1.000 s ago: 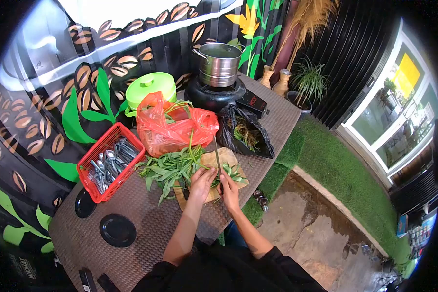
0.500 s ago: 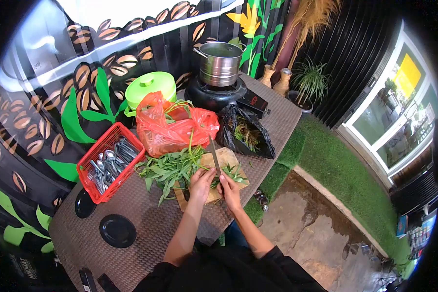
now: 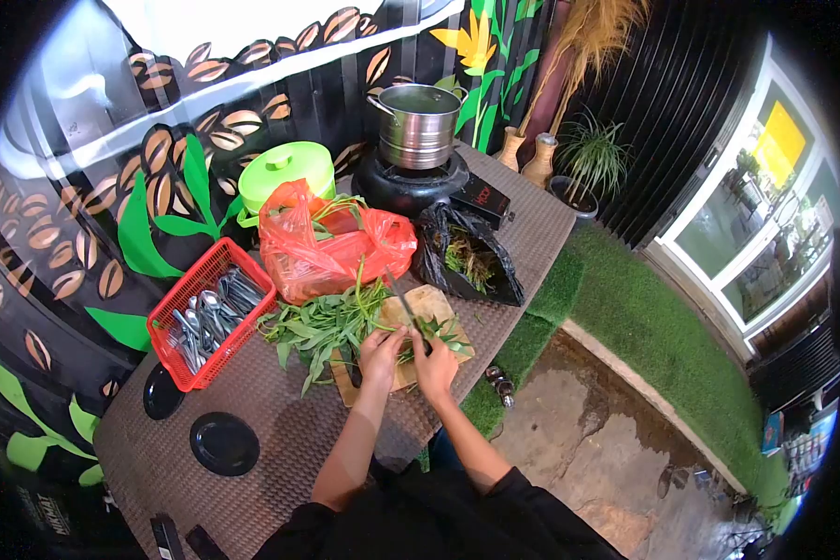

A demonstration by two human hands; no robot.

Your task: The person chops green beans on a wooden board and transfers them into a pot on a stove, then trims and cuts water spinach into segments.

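A knife [image 3: 402,301] is in my right hand [image 3: 435,366], its blade pointing away from me over the wooden cutting board [image 3: 426,301]. Close beside it, my left hand [image 3: 381,357] has its fingers closed on leafy green stems, though the fingertips partly hide them. A heap of leafy greens [image 3: 319,327] lies left of the board and partly over its edge. Some cut greens [image 3: 445,334] rest on the board to the right of the blade. Behind the board sits a red plastic bag [image 3: 336,247] with more stems sticking out.
A black plastic bag [image 3: 471,261] with plant scraps stands at the table's right edge. Farther back are a steel pot [image 3: 418,131] on a black stove [image 3: 411,182] and a green lidded pot [image 3: 287,168]. To the left are a red cutlery basket [image 3: 213,313] and black plates [image 3: 225,443].
My right hand has shifted slightly left, closer to my left hand. The knife tip has swung a little to the left, and the whole view has shifted slightly.
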